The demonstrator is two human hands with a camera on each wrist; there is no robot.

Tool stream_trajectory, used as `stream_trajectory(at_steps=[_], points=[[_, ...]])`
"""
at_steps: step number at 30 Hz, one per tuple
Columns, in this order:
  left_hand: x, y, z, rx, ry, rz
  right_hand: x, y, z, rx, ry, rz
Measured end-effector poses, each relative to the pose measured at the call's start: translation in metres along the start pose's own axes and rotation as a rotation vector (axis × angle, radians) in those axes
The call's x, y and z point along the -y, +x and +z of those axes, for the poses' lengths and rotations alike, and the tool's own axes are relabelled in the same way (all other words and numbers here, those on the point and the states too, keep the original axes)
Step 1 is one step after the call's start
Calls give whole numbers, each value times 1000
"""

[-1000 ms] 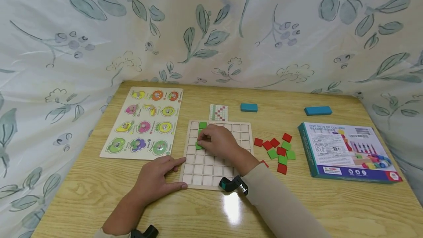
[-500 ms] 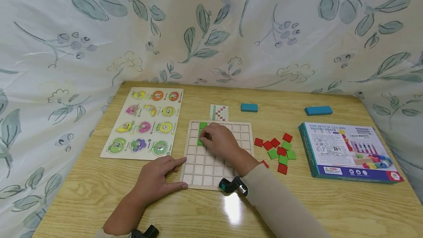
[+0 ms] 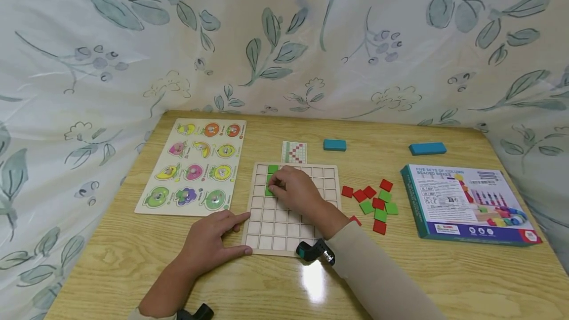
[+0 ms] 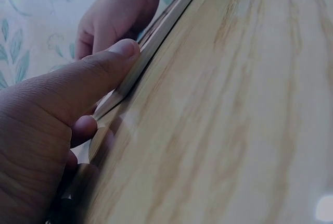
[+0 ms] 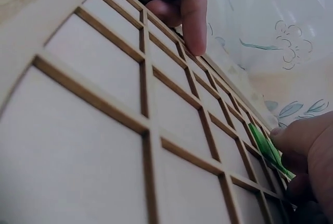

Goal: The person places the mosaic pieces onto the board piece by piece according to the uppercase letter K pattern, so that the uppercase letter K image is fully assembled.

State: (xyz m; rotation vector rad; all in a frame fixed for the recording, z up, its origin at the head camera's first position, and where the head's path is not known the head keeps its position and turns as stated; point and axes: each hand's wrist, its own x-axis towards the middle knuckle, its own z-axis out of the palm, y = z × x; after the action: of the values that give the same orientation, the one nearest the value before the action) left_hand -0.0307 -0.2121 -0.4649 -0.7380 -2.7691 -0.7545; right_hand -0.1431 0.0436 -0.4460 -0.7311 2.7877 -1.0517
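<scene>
My right hand (image 3: 295, 186) is over the upper left of a wooden grid board (image 3: 266, 228), thumb and fingers curled together at a green square tile (image 3: 269, 192). In the right wrist view, the thumb tip meets the green tile (image 5: 268, 150) at its cell; the hand hides part of it. Another green tile (image 3: 273, 168) lies in the top cell of the same column, with more green showing between. My left hand (image 3: 213, 238) rests at the board's left edge, index finger and thumb stretched out against it. The left wrist view shows this thumb on the board's edge (image 4: 151, 52).
Loose red and green tiles (image 3: 378, 204) lie right of the board. A small pattern card (image 3: 294, 152) sits behind it. A fruit puzzle (image 3: 194, 167) is at left, a boxed toy set (image 3: 471, 206) at right. Two blue blocks (image 3: 334, 145) stand farther back.
The green tile under my right fingers stuck out crooked one second ago; it now lies squarely in its column, slightly higher. The left hand has stayed at the board's edge.
</scene>
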Motion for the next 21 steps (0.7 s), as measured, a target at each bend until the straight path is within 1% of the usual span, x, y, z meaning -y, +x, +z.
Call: stream_trajectory(at_steps=[5,11,16,21], points=[[0,0,1,-2,-4,1,-1,-4,-3,-9,36,-8],[0,-1,1,6,1,-10,-2,-11,-13,-20,87,-16],[-2,0,1,2,-6,-9,-4,-20,-24,-13,82,9],[-1,0,1,-4,-3,-6,-9,-33,-31,-6,102,28]])
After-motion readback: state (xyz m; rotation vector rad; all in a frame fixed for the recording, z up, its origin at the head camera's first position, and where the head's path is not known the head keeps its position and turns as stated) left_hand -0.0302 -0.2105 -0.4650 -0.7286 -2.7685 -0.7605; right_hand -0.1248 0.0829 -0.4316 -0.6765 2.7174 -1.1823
